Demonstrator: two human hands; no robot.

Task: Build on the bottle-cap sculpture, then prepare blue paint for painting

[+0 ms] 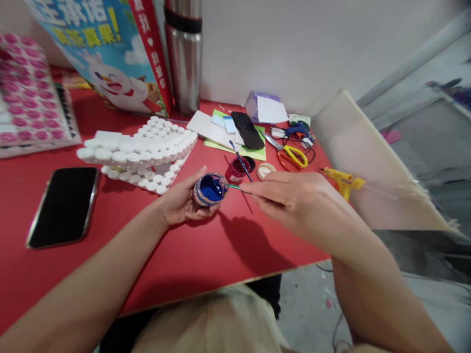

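Observation:
My left hand is wrapped round a small jar of blue paint, tilted so its opening faces me. In my right hand is a thin paintbrush with a green handle, its tip at the paint inside the jar. Just behind, a jar of dark red paint stands on the table with a blue-handled brush leaning across it. A pale round lid lies beside my right hand. Left of the jars sits a white structure made of bottle caps.
On the red table are a black phone at left and another dark phone on papers. Scissors and a yellow glue gun lie at right. A steel flask and a printed bag stand behind.

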